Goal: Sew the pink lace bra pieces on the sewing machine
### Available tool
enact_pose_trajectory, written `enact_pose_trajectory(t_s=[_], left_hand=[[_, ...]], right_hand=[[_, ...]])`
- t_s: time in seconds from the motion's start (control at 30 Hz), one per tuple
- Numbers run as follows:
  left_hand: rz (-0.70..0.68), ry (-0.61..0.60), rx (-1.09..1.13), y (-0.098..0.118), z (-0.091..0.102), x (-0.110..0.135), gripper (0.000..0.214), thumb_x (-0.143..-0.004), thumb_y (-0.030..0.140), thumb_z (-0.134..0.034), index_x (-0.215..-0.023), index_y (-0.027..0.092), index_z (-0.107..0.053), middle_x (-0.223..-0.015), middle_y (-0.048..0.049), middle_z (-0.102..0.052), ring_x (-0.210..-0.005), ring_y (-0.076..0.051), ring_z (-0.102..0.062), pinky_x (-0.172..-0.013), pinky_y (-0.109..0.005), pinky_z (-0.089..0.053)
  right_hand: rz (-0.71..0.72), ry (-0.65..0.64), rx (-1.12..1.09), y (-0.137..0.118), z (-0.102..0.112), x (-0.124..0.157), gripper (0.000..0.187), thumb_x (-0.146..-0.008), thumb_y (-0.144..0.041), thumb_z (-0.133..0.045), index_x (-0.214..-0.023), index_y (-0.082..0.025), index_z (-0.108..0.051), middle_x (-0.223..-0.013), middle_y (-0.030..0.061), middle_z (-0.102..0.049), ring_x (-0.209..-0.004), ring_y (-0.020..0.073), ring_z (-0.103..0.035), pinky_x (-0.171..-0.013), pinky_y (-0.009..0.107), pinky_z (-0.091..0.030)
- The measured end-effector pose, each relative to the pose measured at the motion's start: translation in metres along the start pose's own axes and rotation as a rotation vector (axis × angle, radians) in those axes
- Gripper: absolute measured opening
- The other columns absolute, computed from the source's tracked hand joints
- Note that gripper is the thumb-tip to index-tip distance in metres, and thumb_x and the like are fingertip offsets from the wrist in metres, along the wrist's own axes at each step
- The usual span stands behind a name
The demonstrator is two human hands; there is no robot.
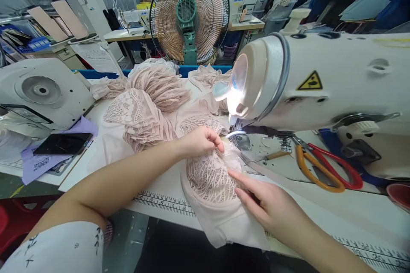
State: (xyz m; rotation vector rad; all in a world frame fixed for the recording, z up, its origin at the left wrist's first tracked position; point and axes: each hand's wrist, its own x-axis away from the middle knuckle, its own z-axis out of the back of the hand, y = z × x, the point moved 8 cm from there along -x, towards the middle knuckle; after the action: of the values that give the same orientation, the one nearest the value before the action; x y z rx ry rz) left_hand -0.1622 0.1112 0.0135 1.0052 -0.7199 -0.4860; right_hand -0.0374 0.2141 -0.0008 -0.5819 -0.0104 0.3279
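- Beige lace garment (211,179): lies at the front edge of the table (336,209), beside the sewing machine (339,72).
- Left hand (203,141): fingers closed, pinching the upper lace.
- Right hand (272,204): partly open, fingertips touching the lace's right side; pinch cannot be confirmed.
- Background machine (243,4): reads "JUKI".
- Warning label (310,81): yellow triangle.
- Ruler strip (163,202): numbered.

The right edge cuts off the sewing machine (346,64).
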Motion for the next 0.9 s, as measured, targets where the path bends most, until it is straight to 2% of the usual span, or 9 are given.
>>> enact_pose_trajectory(t_s=[0.07, 0.17, 0.23, 0.3, 0.4, 0.57, 0.67, 0.8, 0.9], left_hand=[[-0.080, 0.045, -0.270, 0.004, 0.001, 0.002, 0.036, -0.065, 0.002, -0.044, -0.085, 0.015, -0.071, -0.077, -0.0033, -0.059, -0.048, -0.007, -0.041, -0.044, -0.021, -0.032], [-0.235, 0.141, -0.714, 0.014, -0.003, 0.005, 0.045, -0.072, 0.006, -0.048, -0.108, 0.024, -0.067, -0.092, -0.0058, -0.057, -0.070, -0.015, -0.054, -0.057, -0.025, -0.041], [-0.227, 0.167, -0.876, 0.014, -0.006, 0.004, 0.050, -0.074, 0.007, -0.048, -0.119, 0.025, -0.059, -0.092, -0.0057, -0.057, -0.078, -0.019, -0.056, -0.060, -0.027, -0.042], [-0.137, 0.154, -0.937, 0.011, -0.004, 0.001, 0.038, -0.074, 0.008, -0.049, -0.108, 0.019, -0.060, -0.084, -0.0053, -0.059, -0.076, -0.021, -0.057, -0.059, -0.028, -0.041], [-0.081, 0.118, -0.846, 0.014, 0.001, -0.003, 0.006, -0.073, 0.013, -0.055, -0.071, 0.017, -0.052, -0.069, -0.0026, -0.054, -0.064, -0.018, -0.053, -0.054, -0.028, -0.037], [0.042, 0.027, -0.077, 0.007, 0.009, -0.008, 0.034, -0.070, 0.017, -0.066, -0.059, 0.020, -0.033, -0.051, 0.0056, -0.041, -0.042, -0.008, -0.037, -0.043, -0.021, -0.027], [0.069, 0.096, 0.139, -0.003, 0.011, -0.011, 0.032, -0.068, 0.011, -0.065, -0.060, 0.019, -0.035, -0.053, 0.0050, -0.045, -0.046, -0.008, -0.046, -0.045, -0.019, -0.032], [-0.097, 0.209, 0.084, -0.004, 0.014, -0.009, 0.016, -0.075, 0.006, -0.051, -0.072, 0.018, -0.042, -0.063, 0.0028, -0.053, -0.064, -0.011, -0.058, -0.055, -0.020, -0.041], [-0.269, 0.219, -0.328, 0.008, 0.008, -0.001, 0.014, -0.080, 0.007, -0.043, -0.085, 0.017, -0.053, -0.087, -0.0034, -0.061, -0.082, -0.016, -0.060, -0.067, -0.026, -0.045]], right_hand=[[0.003, 0.002, 0.002, 0.000, 0.000, -0.001, 0.039, -0.095, -0.026, -0.038, -0.130, -0.023, -0.054, -0.079, 0.0036, -0.071, -0.074, 0.0211, -0.069, -0.046, 0.025, -0.052], [-0.006, 0.020, 0.006, 0.001, 0.001, -0.003, 0.039, -0.095, -0.027, -0.038, -0.128, -0.020, -0.056, -0.094, 0.0067, -0.072, -0.081, 0.0220, -0.070, -0.052, 0.027, -0.056], [-0.018, 0.031, 0.008, 0.002, 0.001, -0.004, 0.039, -0.095, -0.028, -0.037, -0.127, -0.018, -0.057, -0.101, 0.0077, -0.071, -0.084, 0.0223, -0.070, -0.054, 0.028, -0.057], [-0.027, 0.029, 0.006, 0.002, 0.000, -0.004, 0.040, -0.095, -0.029, -0.036, -0.127, -0.018, -0.057, -0.098, 0.0073, -0.072, -0.084, 0.0225, -0.070, -0.052, 0.028, -0.056], [-0.025, 0.015, -0.003, 0.001, -0.003, -0.004, 0.040, -0.095, -0.029, -0.035, -0.127, -0.019, -0.057, -0.095, 0.0060, -0.073, -0.084, 0.0219, -0.070, -0.046, 0.026, -0.054], [0.016, 0.028, 0.005, -0.002, -0.001, -0.002, 0.039, -0.095, -0.027, -0.035, -0.128, -0.020, -0.055, -0.111, 0.0064, -0.069, -0.088, 0.0204, -0.069, -0.050, 0.024, -0.055], [0.009, 0.043, -0.015, -0.002, 0.002, -0.002, 0.040, -0.095, -0.027, -0.036, -0.129, -0.021, -0.055, -0.112, 0.0061, -0.068, -0.089, 0.0206, -0.069, -0.047, 0.023, -0.053], [-0.049, -0.014, -0.061, 0.000, 0.001, -0.003, 0.042, -0.095, -0.030, -0.033, -0.131, -0.021, -0.054, -0.100, 0.0067, -0.071, -0.085, 0.0221, -0.069, -0.049, 0.026, -0.052], [-0.151, -0.105, -0.113, 0.007, -0.006, -0.003, 0.045, -0.095, -0.034, -0.033, -0.135, -0.022, -0.050, -0.084, 0.0050, -0.070, -0.077, 0.0212, -0.066, -0.055, 0.029, -0.052]])
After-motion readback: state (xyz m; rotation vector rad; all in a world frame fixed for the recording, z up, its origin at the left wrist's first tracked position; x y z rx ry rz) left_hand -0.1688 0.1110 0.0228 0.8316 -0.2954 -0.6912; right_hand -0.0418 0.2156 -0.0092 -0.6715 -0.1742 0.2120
